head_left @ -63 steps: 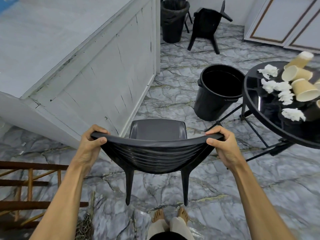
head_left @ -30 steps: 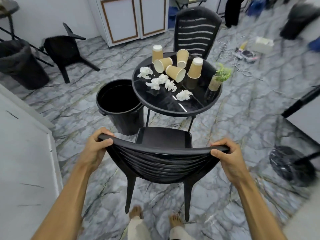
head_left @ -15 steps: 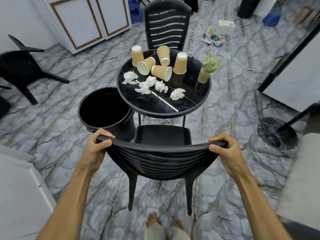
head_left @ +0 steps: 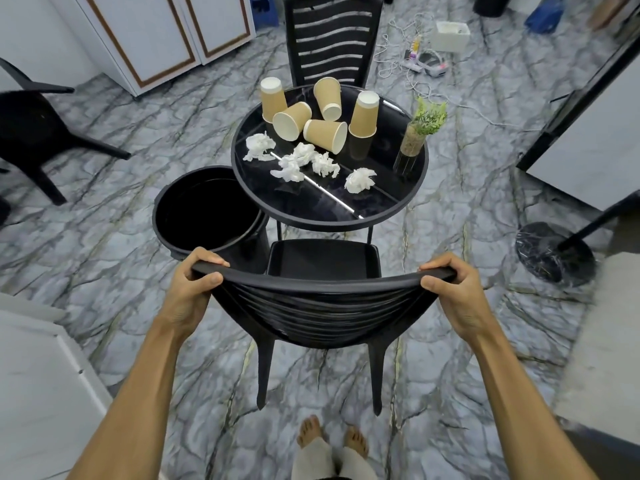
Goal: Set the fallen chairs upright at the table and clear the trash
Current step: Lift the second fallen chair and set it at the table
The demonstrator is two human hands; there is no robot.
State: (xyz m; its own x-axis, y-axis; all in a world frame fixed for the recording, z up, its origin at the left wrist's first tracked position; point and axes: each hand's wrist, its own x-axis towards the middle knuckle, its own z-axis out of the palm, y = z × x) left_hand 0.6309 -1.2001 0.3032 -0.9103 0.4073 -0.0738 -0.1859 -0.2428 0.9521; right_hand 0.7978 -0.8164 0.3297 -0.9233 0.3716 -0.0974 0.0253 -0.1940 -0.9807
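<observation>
Both hands are closed on the top rail of a black plastic chair (head_left: 322,299), the left hand (head_left: 189,292) wrapped over its left end and the right hand (head_left: 453,292) over its right end, fingers curled over the front edge and thumbs on the near side. The chair stands upright with its seat facing the round black glass surface (head_left: 311,209) at 12 o'clock, the seat's front edge just beside the rim; whether its legs rest on the marble floor (head_left: 104,258) cannot be told. On the surface lie five tan paper cups (head_left: 325,133), two standing upside down and three tipped on their sides, clustered toward the far half, with several crumpled white tissues (head_left: 298,164) spread across the middle. A small green plant in a glass vase (head_left: 414,140) stands near the rim at 2 o'clock. An open black trash bin (head_left: 204,211) sits on the floor at 10 o'clock, touching or nearly touching the surface's edge. A second upright black chair (head_left: 332,39) stands beyond the surface at 12 o'clock. A third black chair (head_left: 31,133) lies tipped on the floor at 9 o'clock, well apart. The person's bare feet (head_left: 332,436) show below the held chair.
</observation>
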